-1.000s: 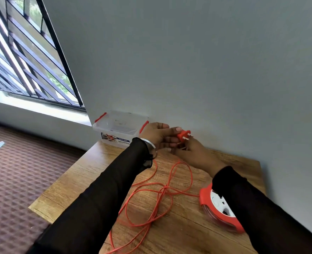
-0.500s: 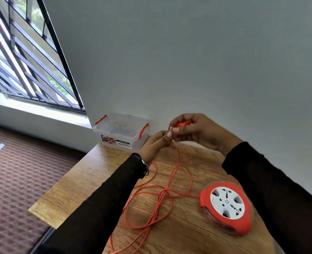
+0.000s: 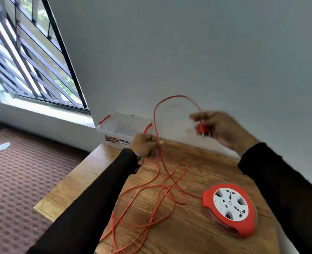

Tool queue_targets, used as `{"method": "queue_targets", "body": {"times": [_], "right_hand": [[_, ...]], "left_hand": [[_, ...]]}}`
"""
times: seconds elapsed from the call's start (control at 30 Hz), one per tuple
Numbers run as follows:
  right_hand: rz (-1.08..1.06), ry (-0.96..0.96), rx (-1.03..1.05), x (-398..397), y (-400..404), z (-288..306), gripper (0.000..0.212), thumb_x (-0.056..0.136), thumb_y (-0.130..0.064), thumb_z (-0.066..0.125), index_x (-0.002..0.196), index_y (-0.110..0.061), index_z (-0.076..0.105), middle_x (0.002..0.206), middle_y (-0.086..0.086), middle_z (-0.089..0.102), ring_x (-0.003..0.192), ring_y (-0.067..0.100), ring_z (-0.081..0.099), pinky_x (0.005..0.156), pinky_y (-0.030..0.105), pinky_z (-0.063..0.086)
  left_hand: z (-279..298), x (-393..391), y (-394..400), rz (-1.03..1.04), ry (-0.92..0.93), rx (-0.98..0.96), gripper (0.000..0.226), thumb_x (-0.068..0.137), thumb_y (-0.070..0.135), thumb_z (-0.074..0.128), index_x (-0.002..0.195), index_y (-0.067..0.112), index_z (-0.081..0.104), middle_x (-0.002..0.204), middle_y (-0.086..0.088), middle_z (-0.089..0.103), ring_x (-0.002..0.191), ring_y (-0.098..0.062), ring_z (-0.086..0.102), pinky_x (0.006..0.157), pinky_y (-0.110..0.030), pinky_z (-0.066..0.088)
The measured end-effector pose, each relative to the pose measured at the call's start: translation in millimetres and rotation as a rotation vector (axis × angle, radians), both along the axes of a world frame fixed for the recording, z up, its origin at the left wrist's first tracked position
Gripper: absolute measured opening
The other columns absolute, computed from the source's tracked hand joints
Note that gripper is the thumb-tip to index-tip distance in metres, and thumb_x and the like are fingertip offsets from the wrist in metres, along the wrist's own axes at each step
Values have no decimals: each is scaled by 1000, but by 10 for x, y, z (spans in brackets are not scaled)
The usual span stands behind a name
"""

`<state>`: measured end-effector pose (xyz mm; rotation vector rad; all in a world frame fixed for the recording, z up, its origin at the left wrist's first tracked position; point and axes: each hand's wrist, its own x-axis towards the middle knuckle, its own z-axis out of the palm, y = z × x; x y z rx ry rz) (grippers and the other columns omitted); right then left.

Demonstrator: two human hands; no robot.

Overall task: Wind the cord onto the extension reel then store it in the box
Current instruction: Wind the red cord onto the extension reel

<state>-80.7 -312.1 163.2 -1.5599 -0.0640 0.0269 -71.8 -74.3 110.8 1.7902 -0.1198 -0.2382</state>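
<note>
An orange cord (image 3: 162, 191) lies in loose tangled loops on the wooden table (image 3: 191, 235). Its orange plug (image 3: 203, 130) is gripped in my right hand (image 3: 219, 129), raised above the table near the wall. My left hand (image 3: 146, 145) pinches the cord lower down, and a loop of cord arcs up between the two hands. The orange and white extension reel (image 3: 229, 208) lies flat on the table at the right, sockets facing up, with some cord wound on it. A clear plastic box (image 3: 124, 131) with orange latches stands at the table's far left corner against the wall.
A grey wall runs along the table's far and right side. A barred window (image 3: 28, 57) is at the left. Brown patterned carpet (image 3: 23, 180) lies beyond the table's left edge, with a small scrap of paper (image 3: 3, 145) on it.
My right hand has swung up and to the right with the plug. My left hand has slid down the cord, and a tall loop now arcs between them.
</note>
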Motion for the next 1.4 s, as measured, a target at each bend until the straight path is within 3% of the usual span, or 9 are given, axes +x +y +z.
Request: {"method": "queue_targets", "body": {"times": [0.13, 0.27, 0.43, 0.53, 0.7, 0.9, 1.1, 1.23, 1.4], "right_hand": [[329, 160, -345, -152, 382, -572, 24, 86, -18, 66, 107, -9, 69, 63, -2, 63, 48, 8, 53, 44, 18, 39], [429, 29, -527, -225, 546, -580, 10, 88, -28, 64, 86, -20, 69, 63, -9, 64, 56, 8, 55, 52, 21, 45], [187, -43, -186, -129, 443, -181, 21, 97, -13, 48, 82, -13, 62, 71, 5, 59, 48, 3, 54, 48, 17, 44], [147, -53, 162, -111, 342, 112, 24, 98, -11, 42, 84, -8, 62, 77, 6, 61, 52, 8, 55, 51, 21, 49], [167, -162, 474, -138, 235, 614, 24, 98, -16, 44, 87, -10, 64, 78, 4, 68, 61, 12, 60, 59, 25, 54], [-53, -134, 183, -87, 1, 673, 17, 95, -16, 48, 88, -14, 63, 64, -1, 56, 49, 12, 47, 47, 24, 42], [135, 146, -367, -77, 222, -244, 14, 76, -11, 75, 88, -17, 70, 55, -2, 57, 39, 8, 36, 39, 16, 25], [226, 262, -369, -175, 566, -797, 43, 69, -19, 83, 105, -29, 62, 41, -9, 45, 38, 10, 33, 38, 17, 29], [198, 369, -230, -211, 723, -1066, 13, 91, -24, 60, 86, -12, 62, 50, -2, 37, 42, 12, 36, 41, 18, 31]], "left_hand": [[626, -20, -177, -11, -153, -64, 5, 85, 3, 66, 85, -1, 64, 56, 1, 68, 39, -6, 59, 43, -18, 50], [701, -34, -293, 110, -203, -196, 14, 84, 13, 69, 85, -1, 65, 69, -10, 67, 43, -11, 61, 46, -22, 53], [192, -120, -297, 18, 7, -287, 14, 93, 25, 57, 86, 14, 62, 79, -5, 67, 60, -14, 64, 55, -26, 48], [-231, -255, -336, -289, 7, -132, 12, 92, 10, 56, 97, 19, 63, 102, -8, 64, 86, -16, 60, 67, -22, 46], [-562, -292, -429, -415, -40, 76, 14, 92, 13, 59, 101, 3, 64, 95, -13, 66, 93, -21, 63, 94, -35, 49], [-351, -65, -85, 4, -104, 139, 23, 91, 26, 60, 70, 21, 66, 43, 12, 49, 40, -5, 40, 42, -18, 33], [503, 101, 41, 135, 142, -596, 18, 89, 0, 38, 83, 14, 49, 41, 8, 32, 31, -5, 24, 39, -17, 18], [715, 62, -195, 43, 214, -693, 20, 89, 4, 33, 82, 9, 51, 49, 4, 33, 34, -7, 25, 40, -17, 20], [631, 70, -403, 42, 225, -677, 16, 91, 5, 39, 83, 7, 52, 53, -2, 53, 37, -10, 43, 41, -17, 37]]}}
